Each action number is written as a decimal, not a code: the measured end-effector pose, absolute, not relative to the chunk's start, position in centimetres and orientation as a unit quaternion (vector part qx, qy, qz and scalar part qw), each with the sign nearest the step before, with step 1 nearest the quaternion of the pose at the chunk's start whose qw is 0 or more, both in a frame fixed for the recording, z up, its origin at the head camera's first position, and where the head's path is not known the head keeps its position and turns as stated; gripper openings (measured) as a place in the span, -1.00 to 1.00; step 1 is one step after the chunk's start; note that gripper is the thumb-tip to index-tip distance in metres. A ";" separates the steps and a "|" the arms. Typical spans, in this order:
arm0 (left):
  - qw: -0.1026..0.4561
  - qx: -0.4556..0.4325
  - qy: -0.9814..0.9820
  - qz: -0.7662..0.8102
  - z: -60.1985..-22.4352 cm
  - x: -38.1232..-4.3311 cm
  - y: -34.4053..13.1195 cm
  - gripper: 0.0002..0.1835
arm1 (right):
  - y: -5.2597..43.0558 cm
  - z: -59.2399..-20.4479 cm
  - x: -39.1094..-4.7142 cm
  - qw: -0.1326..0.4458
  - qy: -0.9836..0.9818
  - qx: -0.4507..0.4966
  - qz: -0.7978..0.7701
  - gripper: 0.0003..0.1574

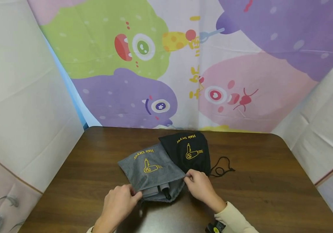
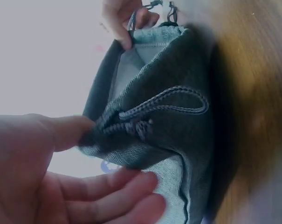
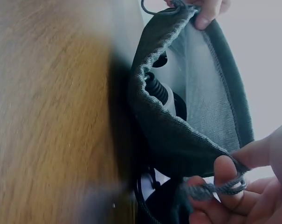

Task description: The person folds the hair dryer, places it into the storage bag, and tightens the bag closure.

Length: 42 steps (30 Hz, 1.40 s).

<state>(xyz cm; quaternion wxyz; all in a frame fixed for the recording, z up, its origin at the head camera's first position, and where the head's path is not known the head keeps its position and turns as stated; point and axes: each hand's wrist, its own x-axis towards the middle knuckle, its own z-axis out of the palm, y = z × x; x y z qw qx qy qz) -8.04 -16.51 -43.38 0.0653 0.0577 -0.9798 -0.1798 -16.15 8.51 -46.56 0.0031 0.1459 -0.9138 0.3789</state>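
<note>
A grey drawstring bag printed "Hair Dryer" lies on the table with its mouth toward me, spread apart. My left hand pinches the left corner of the mouth between thumb and fingers. At the opposite corner my right hand pinches the fabric, with the grey drawstring running across its fingers in the right wrist view. Inside the mouth sits a hair dryer, its grey handle and black ribbed cord end showing; the rest is hidden by the cloth. A knotted cord loop hangs by my left hand.
A black bag, also printed "Hair Dryer", lies behind and right of the grey one, partly overlapped by it. Its black cord trails on the brown wooden table. A cartoon-printed cloth hangs at the table's far edge.
</note>
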 end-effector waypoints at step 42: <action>-0.066 0.089 -0.919 -0.378 -45.6 -9.8 -17.4 -0.58 | 6.3 -46.5 -17.7 -0.079 -0.902 0.231 0.357 -0.54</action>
